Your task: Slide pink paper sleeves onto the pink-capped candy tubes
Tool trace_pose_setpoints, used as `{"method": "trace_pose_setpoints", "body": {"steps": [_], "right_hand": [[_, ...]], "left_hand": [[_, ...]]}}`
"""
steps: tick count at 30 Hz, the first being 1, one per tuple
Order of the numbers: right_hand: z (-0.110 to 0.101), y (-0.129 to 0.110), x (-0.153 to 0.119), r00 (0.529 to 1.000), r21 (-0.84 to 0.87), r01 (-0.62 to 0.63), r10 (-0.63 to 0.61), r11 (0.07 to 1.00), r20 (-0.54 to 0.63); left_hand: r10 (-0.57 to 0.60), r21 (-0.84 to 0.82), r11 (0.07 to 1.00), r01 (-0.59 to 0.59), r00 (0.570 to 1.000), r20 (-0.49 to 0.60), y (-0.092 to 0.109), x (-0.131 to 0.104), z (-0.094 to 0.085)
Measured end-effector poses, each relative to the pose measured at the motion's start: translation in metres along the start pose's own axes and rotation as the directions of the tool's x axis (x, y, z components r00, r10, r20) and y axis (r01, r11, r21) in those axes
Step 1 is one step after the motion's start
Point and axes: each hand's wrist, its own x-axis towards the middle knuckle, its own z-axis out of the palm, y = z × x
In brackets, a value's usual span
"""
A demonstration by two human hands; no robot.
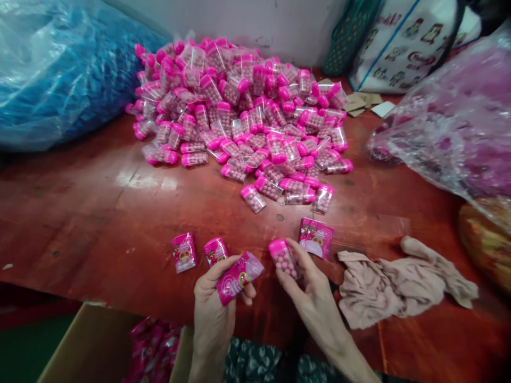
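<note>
My left hand (215, 292) is closed on a printed pink sleeve (235, 279), tilted up to the right, its clear end towards my other hand. Between the thumb and fingers of my right hand (305, 282) is a clear container with a pink cap (284, 258), filled with pale pink balls. The container and the sleeve are apart. Two wrapped pink packs lie on the table to the left, one (184, 252) on its own and one (215, 250) just behind my left hand. Flat printed sleeves (317, 236) lie beyond my right hand.
A large heap of pink-capped containers (239, 117) covers the back of the red table (99, 213). A blue bag (59, 74) stands left, a clear bag with pink contents (459, 117) right. A crumpled cloth (399, 282) lies right. An open box (91, 346) holds pink packs below the edge.
</note>
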Motion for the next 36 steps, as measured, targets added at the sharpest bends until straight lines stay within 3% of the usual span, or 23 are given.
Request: {"method": "trace_pose_setpoints", "body": {"steps": [3,12,23,29,36], "right_hand": [[-0.018,-0.008,-0.006,0.992,0.115,-0.043,0.029,0.992,0.12],[-0.04,-0.011,-0.011,0.953,-0.192,0.086,-0.025,0.978,0.301],[-0.055,-0.003,-0.006,0.948,-0.188,0.082,-0.019,0.979,0.316],[-0.055,-0.007,0.0,0.945,-0.11,0.152,-0.112,0.982,0.306],[-0.058,-0.005,0.0,0.93,-0.094,0.152,-0.11,0.984,0.352]], "left_hand": [[0.0,0.068,0.998,-0.003,0.999,0.035,0.002,0.0,0.0],[-0.139,0.197,0.974,0.115,0.984,0.112,0.005,0.001,0.0],[-0.306,0.23,0.934,0.274,0.946,0.112,0.012,0.005,0.011],[-0.316,0.207,0.934,0.292,0.944,0.09,0.009,0.004,0.013],[-0.317,0.204,0.936,0.286,0.938,0.141,0.006,0.004,0.013]]}}
